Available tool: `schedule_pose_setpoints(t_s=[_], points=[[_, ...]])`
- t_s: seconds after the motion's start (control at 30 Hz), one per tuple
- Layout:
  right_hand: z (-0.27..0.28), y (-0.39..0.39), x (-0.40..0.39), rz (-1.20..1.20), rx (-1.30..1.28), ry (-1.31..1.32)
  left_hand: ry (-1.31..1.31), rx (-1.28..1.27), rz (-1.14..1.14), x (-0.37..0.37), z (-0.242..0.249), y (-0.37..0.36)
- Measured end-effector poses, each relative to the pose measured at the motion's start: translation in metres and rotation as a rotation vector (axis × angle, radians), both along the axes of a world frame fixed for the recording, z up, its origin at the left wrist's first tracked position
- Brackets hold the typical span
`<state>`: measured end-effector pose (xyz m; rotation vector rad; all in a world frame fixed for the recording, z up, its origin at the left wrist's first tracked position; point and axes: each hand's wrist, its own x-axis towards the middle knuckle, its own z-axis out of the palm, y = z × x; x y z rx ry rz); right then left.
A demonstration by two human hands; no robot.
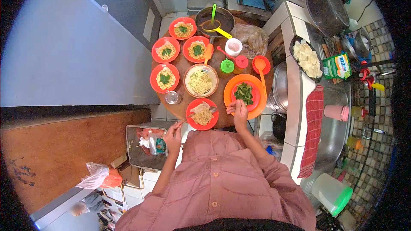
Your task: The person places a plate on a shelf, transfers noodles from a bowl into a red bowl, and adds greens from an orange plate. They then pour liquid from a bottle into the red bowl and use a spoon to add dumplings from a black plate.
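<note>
My right hand [239, 110] is over the near edge of an orange plate [227, 86], its fingers loosely bent and apart, with nothing visible in them. On that plate sits a red plate with cooked green leaves [244, 93]. My left hand [173, 136] hovers by the table's near left edge, fingers apart, holding nothing I can see. Between my hands stands a red bowl of noodles [202, 119] with a metal spoon [212, 109] in it. Beyond it, a larger bowl of plain noodles [200, 82] has an orange spatula [208, 53] at its far side.
Several red bowls [166, 52] hold noodles topped with greens. A glass [172, 97] stands near the left edge. A dark pan [222, 15] with strainers is at the back, beside a plastic bag [250, 38]. To the right, the counter holds a plate of pale crackers [307, 60].
</note>
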<state>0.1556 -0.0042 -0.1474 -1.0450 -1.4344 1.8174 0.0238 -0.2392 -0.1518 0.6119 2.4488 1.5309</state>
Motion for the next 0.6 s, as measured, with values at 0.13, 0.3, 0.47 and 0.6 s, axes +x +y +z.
schedule_pose_setpoints(t_s=[0.13, 0.3, 0.47, 0.6], points=[[-0.015, -0.011, 0.004, 0.039, -0.136, 0.05, -0.021, -0.055, -0.117, -0.001, -0.001, 0.001], [-0.04, -0.02, -0.011, 0.015, -0.098, 0.062, -0.03, -0.083, -0.177, -0.002, -0.023, 0.016], [-0.036, -0.021, -0.016, 0.006, -0.038, 0.056, 0.09, -0.127, -0.137, -0.001, -0.002, 0.036], [-0.013, -0.018, -0.012, -0.023, -0.028, 0.103, 0.114, -0.115, -0.104, 0.001, 0.008, 0.033]])
